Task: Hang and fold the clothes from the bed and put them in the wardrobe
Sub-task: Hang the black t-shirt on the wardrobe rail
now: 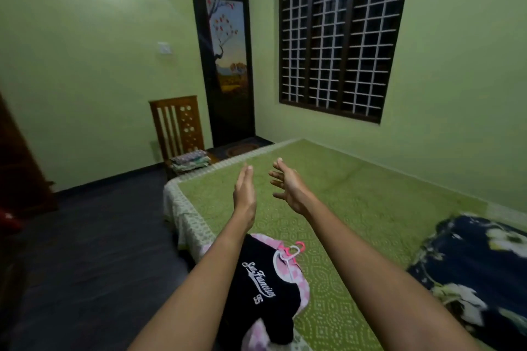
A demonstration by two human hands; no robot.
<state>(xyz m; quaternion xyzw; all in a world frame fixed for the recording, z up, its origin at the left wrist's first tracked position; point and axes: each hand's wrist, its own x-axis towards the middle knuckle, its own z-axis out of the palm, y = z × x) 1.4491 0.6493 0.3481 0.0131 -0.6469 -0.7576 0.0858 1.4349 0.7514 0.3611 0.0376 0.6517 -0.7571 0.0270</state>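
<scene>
Black shirt (262, 279) on pink hanger (293, 249), lying on green bed (356, 208); left hand (244, 191) and right hand (288, 185) raised, fingers spread, empty.

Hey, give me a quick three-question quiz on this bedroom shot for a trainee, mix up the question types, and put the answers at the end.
1. True or false: the left hand holds the black T-shirt.
2. Short answer: what lies on the bed at the T-shirt's collar?
3. Multiple choice: the folded clothes rest on A) the bed, B) the chair, C) a shelf.

Key
1. False. The left hand is raised, open and empty, and so is the right hand.
2. Pink and white hangers.
3. B.
</scene>
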